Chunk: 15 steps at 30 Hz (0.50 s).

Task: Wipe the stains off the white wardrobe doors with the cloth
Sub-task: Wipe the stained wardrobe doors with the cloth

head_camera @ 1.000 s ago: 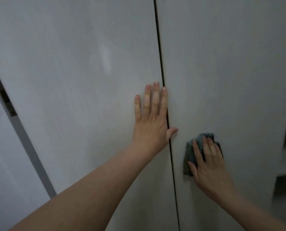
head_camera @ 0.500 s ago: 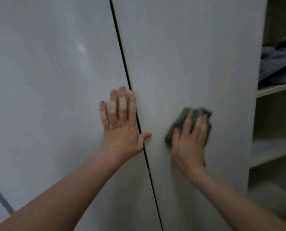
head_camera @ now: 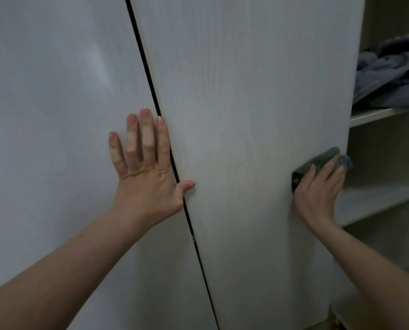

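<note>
Left hand (head_camera: 146, 172) and right hand (head_camera: 319, 191): both bare, no gloves, rings or watch. Forearms bare to the frame edge, no sleeves visible. Left fingernails short, unpainted; right hand's blurred.

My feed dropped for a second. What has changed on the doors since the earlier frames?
The right hand has slid the cloth across the right door from near the gap to its right edge. The left hand stays flat on the left door, thumb across the gap.
</note>
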Each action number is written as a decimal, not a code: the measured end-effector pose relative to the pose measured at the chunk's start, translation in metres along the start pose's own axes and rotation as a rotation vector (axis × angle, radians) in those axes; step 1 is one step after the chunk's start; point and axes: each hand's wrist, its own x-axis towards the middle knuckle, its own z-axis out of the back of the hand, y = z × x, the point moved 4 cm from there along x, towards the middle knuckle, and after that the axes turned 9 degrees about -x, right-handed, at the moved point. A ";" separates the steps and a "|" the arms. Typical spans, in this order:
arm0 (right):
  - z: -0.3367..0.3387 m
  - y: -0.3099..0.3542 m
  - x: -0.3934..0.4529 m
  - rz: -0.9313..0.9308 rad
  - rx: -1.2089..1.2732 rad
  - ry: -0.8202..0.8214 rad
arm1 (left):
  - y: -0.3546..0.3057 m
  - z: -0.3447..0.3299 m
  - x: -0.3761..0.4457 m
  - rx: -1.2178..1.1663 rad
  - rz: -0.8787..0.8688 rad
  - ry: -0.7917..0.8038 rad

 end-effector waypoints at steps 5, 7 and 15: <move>-0.029 0.068 -0.098 -0.015 0.007 -0.055 | -0.001 0.002 0.001 0.000 -0.003 -0.006; -0.041 0.095 -0.154 0.180 -0.017 -0.019 | -0.001 0.002 0.001 0.003 -0.006 -0.001; -0.036 0.026 -0.114 0.615 -0.218 0.054 | -0.002 0.005 0.000 0.000 -0.004 0.006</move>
